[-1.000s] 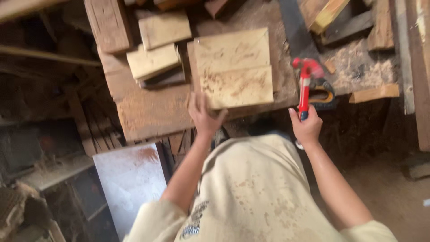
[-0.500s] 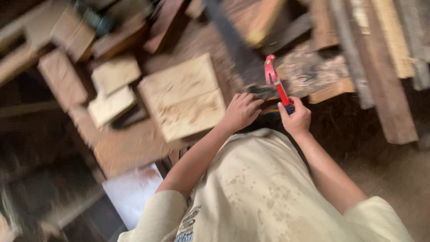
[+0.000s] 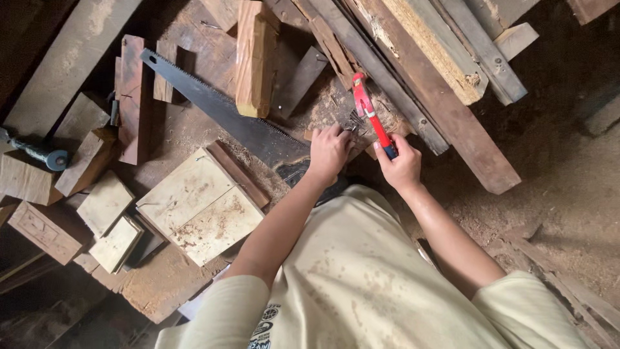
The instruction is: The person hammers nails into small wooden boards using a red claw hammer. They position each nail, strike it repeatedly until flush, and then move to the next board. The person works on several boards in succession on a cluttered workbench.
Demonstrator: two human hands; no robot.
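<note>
The right hand (image 3: 402,167) was clenched around the dark grip of a red-handled hammer (image 3: 369,113), its head lying up and away over the bench (image 3: 194,139). The left hand (image 3: 329,152) was curled, fingertips down on a small dark heap of nails (image 3: 352,121) just beside the hammer's shaft; whether it had pinched one up could not be told. A handsaw (image 3: 223,110) lay slantwise on the bench, its handle end passing under the left wrist, with two pale square boards (image 3: 200,207) near the left forearm. To do this well, my judgement: pick a single nail cleanly, keep the hammer head clear of the picking fingers, and mind the saw teeth close by. Compared with half a second before, the view had swung, so the saw showed at full length and the boards sat lower left; the left hand had moved up from beside the right hand onto the nail heap, while the right kept its grip on the hammer, now tilted further left.
</note>
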